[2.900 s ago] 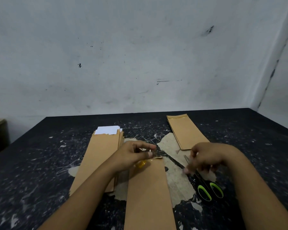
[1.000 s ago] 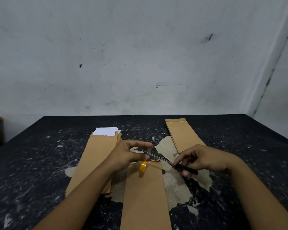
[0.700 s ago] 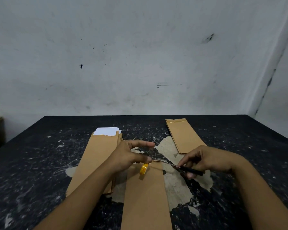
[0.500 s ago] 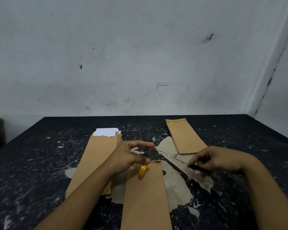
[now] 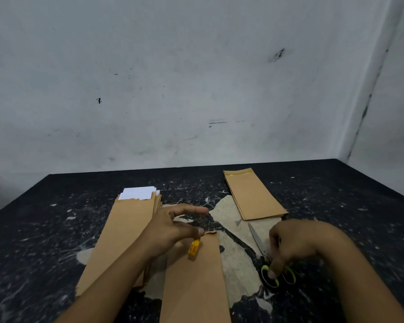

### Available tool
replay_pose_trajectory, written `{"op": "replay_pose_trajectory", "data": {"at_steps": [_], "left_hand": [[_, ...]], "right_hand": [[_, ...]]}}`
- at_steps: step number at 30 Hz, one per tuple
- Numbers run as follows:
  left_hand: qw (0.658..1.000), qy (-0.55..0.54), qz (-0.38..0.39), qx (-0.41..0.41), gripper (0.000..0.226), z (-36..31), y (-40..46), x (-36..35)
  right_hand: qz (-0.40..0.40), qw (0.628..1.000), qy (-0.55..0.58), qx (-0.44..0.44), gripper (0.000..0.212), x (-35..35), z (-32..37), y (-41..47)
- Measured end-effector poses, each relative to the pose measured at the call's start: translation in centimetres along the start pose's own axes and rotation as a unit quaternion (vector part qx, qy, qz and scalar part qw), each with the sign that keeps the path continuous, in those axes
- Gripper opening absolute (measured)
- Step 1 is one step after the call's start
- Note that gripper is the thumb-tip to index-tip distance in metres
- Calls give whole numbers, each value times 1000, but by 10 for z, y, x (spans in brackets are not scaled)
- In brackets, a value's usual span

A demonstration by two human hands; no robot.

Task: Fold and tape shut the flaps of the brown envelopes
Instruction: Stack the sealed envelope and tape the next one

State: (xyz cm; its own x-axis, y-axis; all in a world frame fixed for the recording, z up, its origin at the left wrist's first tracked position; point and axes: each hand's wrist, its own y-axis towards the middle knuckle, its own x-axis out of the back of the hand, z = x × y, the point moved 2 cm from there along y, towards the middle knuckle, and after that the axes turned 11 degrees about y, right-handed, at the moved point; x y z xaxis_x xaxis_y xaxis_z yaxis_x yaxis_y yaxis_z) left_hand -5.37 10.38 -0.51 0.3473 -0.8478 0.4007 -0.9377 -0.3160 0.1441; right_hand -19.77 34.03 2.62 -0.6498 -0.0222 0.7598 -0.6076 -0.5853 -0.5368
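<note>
Bare, makeshift work corner, most likely a small packing or back-room workspace rather than a furnished office. Plain whitewashed wall (image 5: 173, 78), scuffed and marked, meeting a second wall at a stained corner (image 5: 369, 96). Worn black table (image 5: 44, 229), paint chipped down to pale patches and flecked white. Paper-handling supplies on it: stack of brown envelopes (image 5: 124, 231) with white sheets (image 5: 139, 193) showing at the top, second pile of envelopes (image 5: 252, 194) further back, green-handled scissors (image 5: 278, 273), small yellow tape roll (image 5: 194, 247). No decor visible.
</note>
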Motion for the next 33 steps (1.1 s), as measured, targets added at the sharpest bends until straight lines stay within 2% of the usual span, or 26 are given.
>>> {"op": "replay_pose_trajectory", "data": {"at_steps": [3,5,8,12,13,15,18,21,23,26,30,33], "left_hand": [[1000,-22,-8,-14,42,-2,-2,-6],[999,-31,-12,-26,43,-5,-3,-12],[998,-34,-24,-43,44,-6,-3,-18],[994,-48,-72,-60,44,-11,-5,-17],[993,-53,-88,-63,43,-13,-6,-15],[990,-61,-110,-69,43,-17,-7,-11],[989,-60,-104,-81,43,-20,-8,-9],[991,-61,-94,-76,43,-18,-7,-10],[991,-63,-93,-70,42,-17,-7,-10],[991,-62,-98,-73,43,-17,-8,-12],[982,-48,-174,-62,44,-18,-9,-15],[974,-36,-214,-59,45,-17,-8,-18]], "right_hand": [[-56,992,48,99,45,-3,8,4],[-96,971,133,175,45,-12,23,12],[-70,922,280,257,48,-35,47,25],[-104,875,367,297,17,-48,56,39],[-119,869,376,298,14,-49,55,41],[-143,862,385,298,22,-50,56,42],[-94,836,438,318,42,-49,57,39],[-2,804,484,346,40,-48,58,34],[-5,809,476,345,37,-51,61,33],[-70,825,455,326,32,-56,65,35],[-174,851,385,312,31,-56,67,39],[-226,847,367,312,32,-53,69,36]]}}
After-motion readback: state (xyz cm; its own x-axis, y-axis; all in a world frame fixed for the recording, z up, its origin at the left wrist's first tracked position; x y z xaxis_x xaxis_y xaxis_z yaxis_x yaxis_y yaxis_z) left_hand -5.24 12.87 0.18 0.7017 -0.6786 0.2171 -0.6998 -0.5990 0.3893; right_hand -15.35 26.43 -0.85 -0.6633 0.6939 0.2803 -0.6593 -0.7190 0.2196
